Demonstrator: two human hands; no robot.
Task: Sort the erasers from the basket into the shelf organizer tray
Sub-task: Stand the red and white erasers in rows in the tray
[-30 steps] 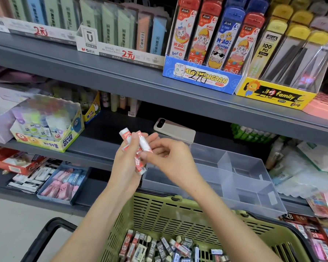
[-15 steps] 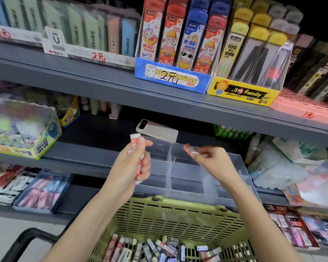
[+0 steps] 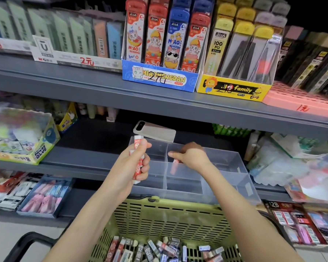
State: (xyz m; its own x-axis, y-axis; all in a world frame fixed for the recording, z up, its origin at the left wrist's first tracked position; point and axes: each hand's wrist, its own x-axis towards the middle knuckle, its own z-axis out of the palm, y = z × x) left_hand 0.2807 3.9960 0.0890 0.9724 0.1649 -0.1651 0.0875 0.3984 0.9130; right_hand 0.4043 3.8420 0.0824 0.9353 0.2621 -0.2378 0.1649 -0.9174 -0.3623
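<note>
At the bottom of the frame the basket [image 3: 169, 218] holds many loose erasers [image 3: 159, 250]. Above it, at centre, the left hand [image 3: 130, 167] wraps its fingers tight round a bundle of erasers [image 3: 139, 168], and the right hand [image 3: 192, 156], fingers bent down, appears to pinch a single eraser [image 3: 175, 164] (blurred) over a middle compartment of the clear organizer tray [image 3: 240, 188]. Released crooked, it may catch the divider or fall in the neighbour compartment.

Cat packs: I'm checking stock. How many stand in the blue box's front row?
4, left to right: first red pack, second red pack, blue pack, third red pack. More may hide behind.
</note>
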